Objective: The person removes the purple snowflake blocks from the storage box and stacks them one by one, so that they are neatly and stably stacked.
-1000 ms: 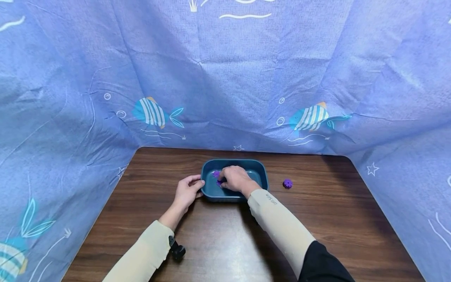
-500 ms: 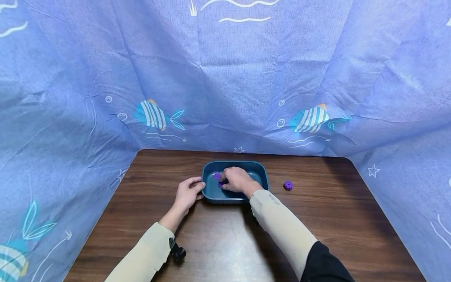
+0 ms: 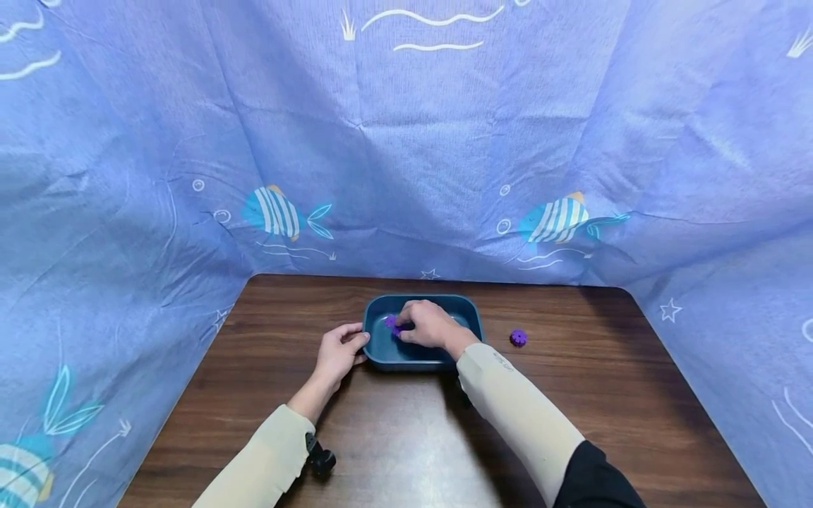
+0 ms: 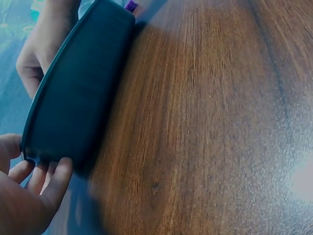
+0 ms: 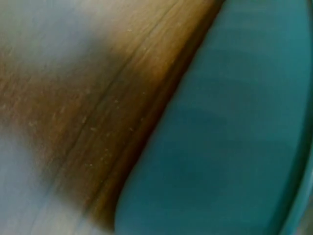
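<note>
A dark teal rectangular box (image 3: 406, 366) with rounded corners stands on the table. My left hand (image 3: 336, 355) grips its left end, thumb at the rim and fingers against the outer wall; the left wrist view shows those fingers on the box wall (image 4: 73, 93). Inside the box is my right hand (image 3: 428, 326), thumb and forefinger pinching a small purple notched disc (image 3: 397, 331) near the left end. Another purple disc (image 3: 390, 321) lies just behind it, partly covered by the fingertips. The right wrist view has only the box's outer side (image 5: 210, 137) and the tabletop.
One more purple notched disc (image 3: 518, 338) lies on the brown wooden table (image 3: 591, 381), to the right of the box. Blue fish-print cloth (image 3: 419, 162) hangs behind and beside the table. A black wrist camera (image 3: 322, 460) sits under the left sleeve.
The whole head view has shifted slightly downward. The right fingers have stayed at the purple discs with only slight motion, while the left hand keeps its hold on the box.
</note>
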`<state>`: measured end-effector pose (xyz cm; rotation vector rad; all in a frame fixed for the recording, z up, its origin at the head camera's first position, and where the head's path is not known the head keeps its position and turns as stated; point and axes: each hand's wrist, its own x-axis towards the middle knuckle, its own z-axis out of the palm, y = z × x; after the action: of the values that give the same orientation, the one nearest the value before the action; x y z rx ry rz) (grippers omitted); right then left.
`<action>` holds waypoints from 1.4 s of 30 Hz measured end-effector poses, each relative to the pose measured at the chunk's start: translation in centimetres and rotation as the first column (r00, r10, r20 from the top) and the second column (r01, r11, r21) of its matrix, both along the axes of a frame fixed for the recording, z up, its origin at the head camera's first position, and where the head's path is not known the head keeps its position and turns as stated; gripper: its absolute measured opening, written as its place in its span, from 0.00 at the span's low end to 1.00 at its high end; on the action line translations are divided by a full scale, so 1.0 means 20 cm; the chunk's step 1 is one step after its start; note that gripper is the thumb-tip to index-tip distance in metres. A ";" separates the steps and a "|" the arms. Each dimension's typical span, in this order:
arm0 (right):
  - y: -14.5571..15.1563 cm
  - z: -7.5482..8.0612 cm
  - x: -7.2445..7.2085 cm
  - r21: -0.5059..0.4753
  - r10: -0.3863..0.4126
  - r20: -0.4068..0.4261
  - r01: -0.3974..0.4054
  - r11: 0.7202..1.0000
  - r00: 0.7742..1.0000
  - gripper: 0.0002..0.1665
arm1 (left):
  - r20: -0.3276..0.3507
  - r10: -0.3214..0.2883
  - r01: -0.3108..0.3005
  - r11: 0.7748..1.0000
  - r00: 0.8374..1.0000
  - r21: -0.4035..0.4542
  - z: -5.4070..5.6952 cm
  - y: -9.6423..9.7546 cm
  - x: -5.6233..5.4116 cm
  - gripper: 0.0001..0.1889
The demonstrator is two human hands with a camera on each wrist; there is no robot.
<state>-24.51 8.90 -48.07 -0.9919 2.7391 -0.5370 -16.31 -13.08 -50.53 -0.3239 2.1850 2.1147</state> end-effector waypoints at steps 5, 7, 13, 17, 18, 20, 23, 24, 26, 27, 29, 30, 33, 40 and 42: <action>0.02 0.03 0.03 -0.061 0.003 -0.013 -0.003 0.998 1.000 0.16 | 0.004 -0.002 0.002 1.000 1.000 -0.004 -0.01 0.00 0.01 0.19; 0.04 0.05 0.04 -0.084 0.006 -0.032 -0.008 0.996 0.999 0.16 | 0.003 0.000 0.000 1.000 1.000 0.000 -0.01 0.00 0.01 0.19; 0.10 0.10 0.05 -0.180 0.011 -0.062 -0.022 0.983 0.998 0.15 | -0.009 0.002 -0.002 1.000 1.000 0.002 0.00 0.00 0.00 0.20; 0.16 0.12 0.05 -0.222 -0.003 -0.116 -0.023 0.975 0.993 0.13 | -0.013 0.002 -0.002 1.000 1.000 -0.001 0.00 -0.01 0.00 0.19; 0.18 0.13 0.04 -0.234 -0.009 -0.127 -0.021 0.972 0.992 0.13 | -0.012 0.003 -0.003 1.000 1.000 0.002 0.00 -0.01 0.00 0.19; 0.21 0.14 0.04 -0.259 -0.022 -0.139 -0.015 0.966 0.990 0.12 | -0.016 0.000 0.000 1.000 1.000 0.005 0.00 -0.01 0.00 0.19; 0.27 0.15 0.04 -0.297 -0.051 -0.138 0.007 0.955 0.989 0.11 | -0.022 -0.003 0.003 1.000 1.000 0.009 0.00 -0.01 0.00 0.19; 0.29 0.16 0.04 -0.310 -0.058 -0.135 0.013 0.951 0.989 0.11 | -0.021 -0.003 0.003 1.000 1.000 0.009 0.00 -0.01 0.00 0.19; 0.32 0.17 0.04 -0.328 -0.078 -0.135 0.030 0.944 0.988 0.10 | -0.019 0.000 0.000 1.000 1.000 0.006 0.00 -0.01 0.00 0.19; 0.35 0.17 0.05 -0.339 -0.090 -0.131 0.040 0.940 0.987 0.10 | -0.020 -0.001 0.001 1.000 1.000 0.005 0.00 -0.01 0.00 0.19; 0.39 0.17 0.05 -0.362 -0.110 -0.128 0.057 0.931 0.986 0.10 | -0.022 -0.004 0.004 1.000 1.000 0.001 0.00 0.00 0.00 0.19; 0.42 0.17 0.05 -0.376 -0.120 -0.130 0.063 0.924 0.984 0.09 | -0.018 -0.003 0.003 1.000 1.000 0.001 0.00 0.00 0.00 0.19; 0.50 0.16 0.05 -0.411 -0.153 -0.139 0.083 0.908 0.978 0.09 | -0.013 -0.007 0.007 1.000 1.000 0.001 -0.01 0.00 0.00 0.19; 0.66 0.13 0.07 -0.439 -0.224 -0.139 0.142 0.887 0.965 0.08 | -0.018 -0.005 0.005 1.000 1.000 -0.003 -0.01 -0.01 0.00 0.19; 0.70 0.11 0.08 -0.445 -0.236 -0.150 0.147 0.883 0.960 0.08 | -0.017 -0.007 0.007 1.000 1.000 -0.001 0.00 0.00 0.00 0.19</action>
<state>-22.91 22.95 -45.77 -0.8997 2.9876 -1.1816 -16.35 -13.15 -50.62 -0.2984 2.1934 2.1203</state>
